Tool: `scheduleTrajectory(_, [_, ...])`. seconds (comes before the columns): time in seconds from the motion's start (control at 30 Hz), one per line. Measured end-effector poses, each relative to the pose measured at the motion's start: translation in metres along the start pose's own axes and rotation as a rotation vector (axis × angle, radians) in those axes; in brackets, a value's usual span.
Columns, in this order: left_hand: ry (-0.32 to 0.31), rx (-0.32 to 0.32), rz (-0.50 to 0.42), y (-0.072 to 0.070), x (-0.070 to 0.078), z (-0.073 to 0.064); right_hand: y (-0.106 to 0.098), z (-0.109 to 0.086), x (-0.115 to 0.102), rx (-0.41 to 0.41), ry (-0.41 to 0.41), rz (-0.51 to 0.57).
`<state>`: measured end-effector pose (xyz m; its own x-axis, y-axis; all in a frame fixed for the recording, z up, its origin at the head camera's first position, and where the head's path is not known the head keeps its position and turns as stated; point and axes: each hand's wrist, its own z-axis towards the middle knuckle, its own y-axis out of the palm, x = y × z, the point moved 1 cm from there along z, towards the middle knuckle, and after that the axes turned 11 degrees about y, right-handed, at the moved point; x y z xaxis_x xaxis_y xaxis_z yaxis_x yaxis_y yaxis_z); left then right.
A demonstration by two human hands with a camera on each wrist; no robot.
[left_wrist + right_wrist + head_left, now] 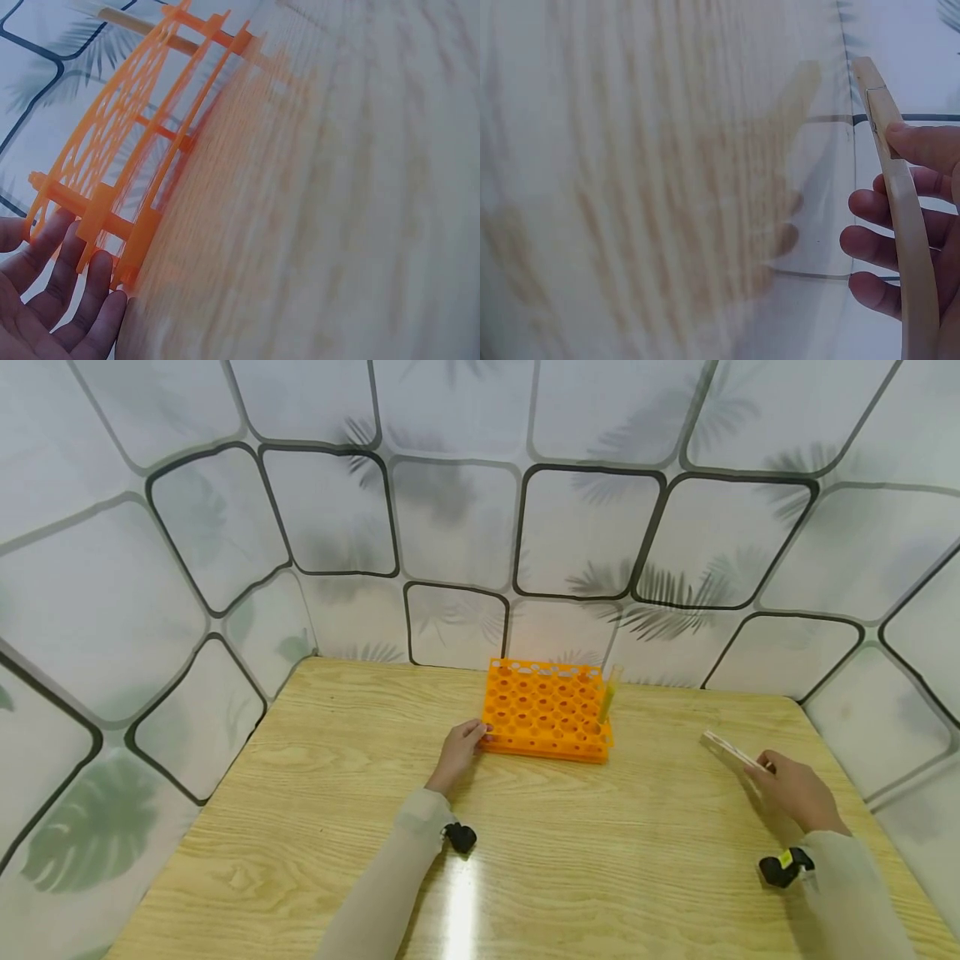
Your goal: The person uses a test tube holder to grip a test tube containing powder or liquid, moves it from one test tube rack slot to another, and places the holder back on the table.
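Observation:
An orange test tube rack (pixel 543 710) stands on the table, its top plate full of round holes. My left hand (pixel 459 747) grips its near left corner, and in the left wrist view several fingers (pixel 94 277) lie against the rack's end frame. One glass test tube (pixel 609 695) with yellow-green liquid rises from the rack's right side, leaning slightly. Away to the right, my right hand (pixel 797 789) holds a wooden test tube clamp (pixel 907 202) above the table. My thumb presses near its metal spring, and the clamp's tip points away from me, toward the left.
A light wood-grain table (pixel 360 827) lies under both hands. Patterned white curtain (pixel 457 527) closes off the back and both sides, close behind the rack. Each wrist carries a small black camera (pixel 461 837).

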<state>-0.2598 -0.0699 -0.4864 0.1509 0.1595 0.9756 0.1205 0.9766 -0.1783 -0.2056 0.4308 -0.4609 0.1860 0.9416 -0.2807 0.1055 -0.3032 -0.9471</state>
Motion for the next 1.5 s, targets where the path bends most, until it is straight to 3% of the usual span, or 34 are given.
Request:
scheduleTrajectory(0.67, [0.012,-0.001,-0.001,0.0,-0.001,0.0,0.005,-0.003,-0.002,0.008,-0.014,0.01])
scheduleTrajectory(0.77, [0.017,-0.017,-0.015,-0.002,0.013,-0.005,0.006,-0.003,-0.001,0.011,-0.014,0.007])
scheduleTrajectory(0.87, [0.023,-0.02,-0.016,-0.002,0.013,-0.006,0.008,-0.003,0.0,0.007,-0.013,0.001])
scheduleTrajectory(1.0, [0.013,0.001,-0.006,0.0,-0.001,0.0,0.008,-0.003,0.0,-0.002,-0.017,-0.003])
scheduleTrajectory(1.27, [-0.001,-0.004,-0.014,0.0,-0.002,0.002,0.006,-0.004,-0.005,-0.011,-0.034,-0.016])
scheduleTrajectory(1.33, [-0.004,-0.012,-0.027,-0.001,0.001,0.001,0.007,-0.003,-0.005,-0.012,-0.039,-0.019])
scheduleTrajectory(1.5, [-0.006,-0.036,-0.031,-0.004,0.025,-0.01,0.009,-0.004,-0.005,0.0,-0.041,-0.022])
